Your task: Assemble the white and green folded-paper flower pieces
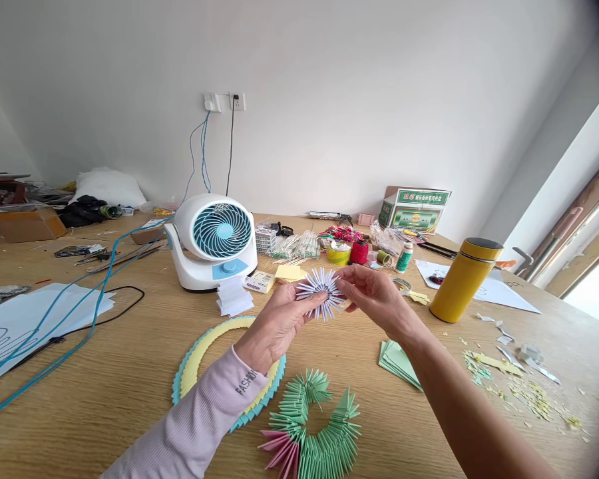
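Held up over the table between both hands is a round white folded-paper piece (317, 279), its thin spokes fanning out from a dark-lined centre. My left hand (284, 316) grips it from the left, thumb pressed across the middle. On the other side my right hand (372, 294) pinches its right edge with thumb and fingers. Below lies an open ring of green folded-paper pieces (329, 447) with a pink section. Partly behind my left forearm rests a yellow and blue folded-paper ring (184, 372).
A white fan (210, 243) stands at the back left, with white paper slips (234, 297) before it. Green paper sheets (398, 363) lie right of centre. A yellow thermos (462, 283) stands near paper scraps (534, 399). Blue cables (107, 273) cross the left side.
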A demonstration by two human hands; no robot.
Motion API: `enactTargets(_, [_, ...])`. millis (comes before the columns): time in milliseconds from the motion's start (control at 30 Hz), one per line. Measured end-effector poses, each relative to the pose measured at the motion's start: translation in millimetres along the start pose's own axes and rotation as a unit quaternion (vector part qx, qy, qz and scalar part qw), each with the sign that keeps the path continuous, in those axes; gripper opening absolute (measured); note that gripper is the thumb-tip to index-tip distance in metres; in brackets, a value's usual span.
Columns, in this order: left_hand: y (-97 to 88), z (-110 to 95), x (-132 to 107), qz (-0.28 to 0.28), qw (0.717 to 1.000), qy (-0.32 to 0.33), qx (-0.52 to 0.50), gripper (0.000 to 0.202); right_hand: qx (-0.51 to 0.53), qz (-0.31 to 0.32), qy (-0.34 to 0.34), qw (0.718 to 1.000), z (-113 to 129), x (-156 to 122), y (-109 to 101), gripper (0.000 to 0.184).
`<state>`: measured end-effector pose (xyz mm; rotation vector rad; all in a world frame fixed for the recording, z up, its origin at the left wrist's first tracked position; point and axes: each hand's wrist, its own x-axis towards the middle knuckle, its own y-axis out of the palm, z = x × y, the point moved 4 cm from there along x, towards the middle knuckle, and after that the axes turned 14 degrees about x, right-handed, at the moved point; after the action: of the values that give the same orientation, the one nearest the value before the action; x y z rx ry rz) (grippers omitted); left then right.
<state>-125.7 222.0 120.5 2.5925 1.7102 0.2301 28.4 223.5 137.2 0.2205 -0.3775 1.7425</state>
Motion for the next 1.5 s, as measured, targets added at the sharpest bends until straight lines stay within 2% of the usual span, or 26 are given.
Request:
enactTargets(300, [-1.5, 3, 0, -0.005, 0.999, -0.006, -0.033, 0.029, -0.001, 0.01, -0.004, 1.0, 0, -1, 1, 0.029])
enactTargets(867, [-1.9, 4, 4, -0.038, 0.997, 0.008, -0.067, 0.032, 0.007, 0.006, 0.002, 1.0, -3, -4, 5, 0.05])
enactTargets(1167, [1.5, 2, 2, -0.037, 0.994, 0.001, -0.1, 0.026, 0.008, 0.012, -0.005, 1.0, -1, -3, 5, 0.045])
enactTargets(1500, [-5.3, 10, 3, -0.019, 0.999, -0.022, -0.039, 0.027, -0.001, -0.011, 0.006, 1.0, 0, -2, 1, 0.047])
